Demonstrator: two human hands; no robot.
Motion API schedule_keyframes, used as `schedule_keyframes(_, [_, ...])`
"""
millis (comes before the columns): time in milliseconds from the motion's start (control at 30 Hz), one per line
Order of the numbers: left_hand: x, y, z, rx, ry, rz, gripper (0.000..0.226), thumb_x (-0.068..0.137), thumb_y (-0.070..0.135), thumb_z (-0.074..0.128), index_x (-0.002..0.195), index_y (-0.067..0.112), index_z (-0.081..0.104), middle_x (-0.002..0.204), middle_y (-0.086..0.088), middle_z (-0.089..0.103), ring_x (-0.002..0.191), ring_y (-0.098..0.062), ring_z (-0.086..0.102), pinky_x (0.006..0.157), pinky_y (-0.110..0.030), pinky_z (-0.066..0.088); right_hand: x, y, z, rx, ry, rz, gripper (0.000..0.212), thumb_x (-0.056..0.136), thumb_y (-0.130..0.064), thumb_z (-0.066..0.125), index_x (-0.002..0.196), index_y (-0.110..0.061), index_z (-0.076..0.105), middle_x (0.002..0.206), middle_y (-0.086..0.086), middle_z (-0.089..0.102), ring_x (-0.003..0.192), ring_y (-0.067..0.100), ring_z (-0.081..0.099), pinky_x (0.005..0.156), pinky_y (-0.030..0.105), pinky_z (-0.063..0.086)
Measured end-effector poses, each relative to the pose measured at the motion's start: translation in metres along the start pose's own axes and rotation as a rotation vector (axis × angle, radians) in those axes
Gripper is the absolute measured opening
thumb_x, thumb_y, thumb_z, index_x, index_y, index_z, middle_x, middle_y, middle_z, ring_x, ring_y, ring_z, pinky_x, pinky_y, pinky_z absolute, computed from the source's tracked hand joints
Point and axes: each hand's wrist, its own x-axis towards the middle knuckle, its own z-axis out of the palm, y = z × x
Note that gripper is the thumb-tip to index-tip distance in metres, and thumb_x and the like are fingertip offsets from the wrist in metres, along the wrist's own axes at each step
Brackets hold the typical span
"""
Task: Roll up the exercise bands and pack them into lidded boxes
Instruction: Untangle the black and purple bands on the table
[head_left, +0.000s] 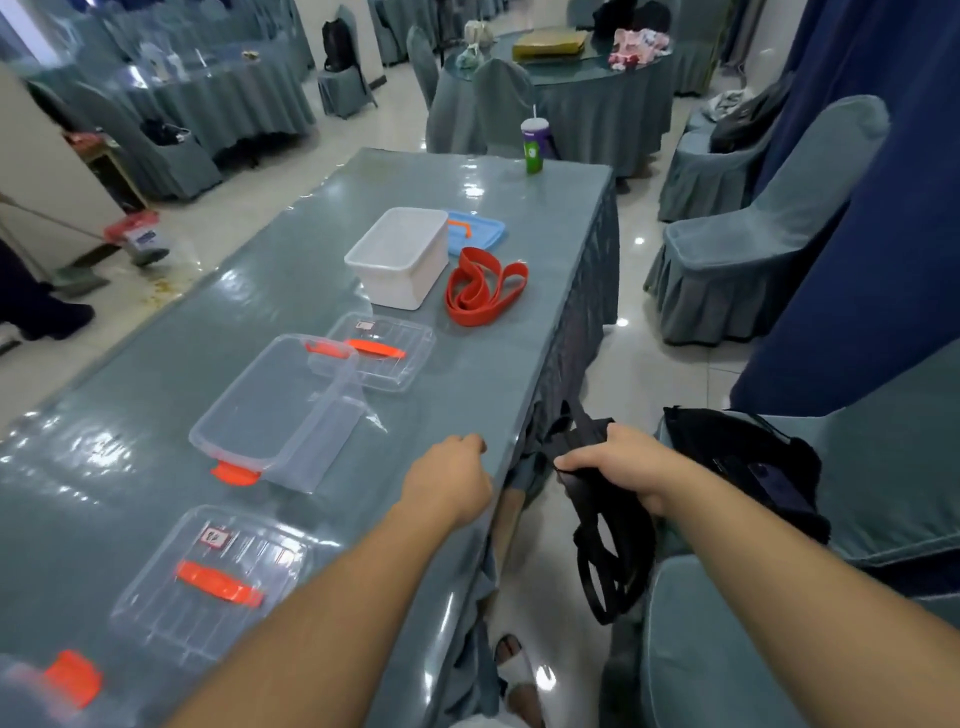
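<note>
black band (613, 551) dangles below right grip (618, 462)

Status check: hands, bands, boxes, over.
Right hand grips black band off the table edge; left hand curled on table edge, holding nothing. Red band unrolled beside white box. Clear box open, path unobstructed.

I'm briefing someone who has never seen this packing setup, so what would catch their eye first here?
Probably the red exercise band, lying looped and unrolled on the table beside the open white box. Next, the orange latches and handles of the clear box and its loose lids in the middle and near the front. Off the table's edge, the right hand grips a black band that hangs toward the floor, while the left hand rests curled at the edge.
</note>
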Motion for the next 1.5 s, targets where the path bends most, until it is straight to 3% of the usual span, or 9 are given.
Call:
schedule_keyframes(200, [0.07,-0.023,-0.011,-0.068,0.008,-0.04,0.051,0.097,0.025,0.052,0.148,0.022,0.049,0.148,-0.005,0.054,0.133,-0.029,0.055,0.106,-0.043,0.05,0.045,-0.068,0.007,-0.022,-0.037,-0.01,0.075,0.054,-0.027,0.097,0.114,0.002,0.064,0.099,0.023,0.078,0.088,0.04,0.078,0.082,0.059,0.063])
schedule_keyframes(333, [0.112,-0.046,-0.018,-0.115,0.012,-0.074,0.049,0.097,0.024,0.053,0.146,0.021,0.051,0.145,-0.005,0.057,0.131,-0.029,0.056,0.105,-0.042,0.049,0.073,-0.118,0.021,-0.134,-0.103,-0.072,0.036,0.074,-0.017,0.09,0.103,-0.003,0.074,0.091,0.015,0.081,0.08,0.031,0.08,0.075,0.041,0.066])
schedule_keyframes(433, [0.126,-0.064,-0.02,-0.138,-0.001,-0.117,0.048,0.097,0.026,0.054,0.144,0.022,0.051,0.142,-0.004,0.057,0.129,-0.029,0.056,0.103,-0.043,0.05,0.089,-0.148,0.036,-0.205,-0.184,-0.094,0.043,0.069,-0.022,0.091,0.106,-0.008,0.076,0.099,0.014,0.081,0.091,0.032,0.079,0.089,0.048,0.064])
schedule_keyframes(567, [0.127,-0.09,-0.018,-0.201,-0.01,-0.222,0.041,0.095,0.024,0.051,0.137,0.022,0.055,0.132,-0.003,0.061,0.122,-0.03,0.059,0.098,-0.044,0.053,0.106,-0.184,0.056,-0.334,-0.327,-0.12,0.024,0.081,-0.014,0.085,0.103,-0.011,0.076,0.098,0.012,0.081,0.087,0.027,0.079,0.082,0.038,0.065])
schedule_keyframes(700, [0.118,-0.114,-0.013,-0.251,-0.002,-0.338,0.045,0.095,0.023,0.049,0.14,0.026,0.054,0.136,-0.002,0.06,0.125,-0.029,0.059,0.1,-0.043,0.052,0.131,-0.209,0.077,-0.492,-0.491,-0.118,0.032,0.075,-0.02,0.088,0.105,-0.015,0.076,0.102,0.014,0.08,0.097,0.035,0.078,0.093,0.05,0.062])
schedule_keyframes(833, [0.104,-0.134,-0.006,-0.303,0.006,-0.498,0.046,0.098,0.027,0.049,0.144,0.029,0.051,0.145,-0.001,0.058,0.13,-0.028,0.058,0.105,-0.043,0.051,0.15,-0.23,0.096,-0.659,-0.678,-0.144,0.015,0.08,-0.01,0.084,0.086,-0.023,0.079,0.092,0.009,0.08,0.089,0.03,0.078,0.086,0.041,0.063])
schedule_keyframes(1100, [0.075,-0.15,0.008,-0.586,0.112,-0.933,0.05,0.097,0.027,0.054,0.147,0.025,0.051,0.144,-0.005,0.061,0.127,-0.028,0.062,0.107,-0.042,0.051,0.198,-0.264,0.162,-1.095,-1.017,-0.209,0.029,0.072,-0.024,0.089,0.098,-0.02,0.077,0.094,0.005,0.082,0.09,0.028,0.08,0.092,0.048,0.063])
schedule_keyframes(1333, [0.047,-0.131,0.028,-0.677,0.181,-1.247,0.041,0.096,0.022,0.056,0.138,0.02,0.058,0.135,-0.006,0.065,0.122,-0.03,0.064,0.096,-0.035,0.051,0.204,-0.255,0.228,-1.426,-1.288,-0.417,0.045,0.063,-0.044,0.09,0.103,-0.029,0.074,0.101,-0.005,0.08,0.095,0.021,0.077,0.095,0.045,0.061])
schedule_keyframes(1500, [0.025,-0.116,0.046,-0.76,0.178,-1.375,0.05,0.093,0.027,0.06,0.142,0.022,0.052,0.136,-0.006,0.065,0.123,-0.03,0.063,0.098,-0.037,0.052,0.195,-0.245,0.256,-1.582,-1.402,-0.597,0.045,0.07,-0.048,0.087,0.107,-0.029,0.07,0.105,-0.008,0.074,0.099,0.016,0.07,0.098,0.039,0.056])
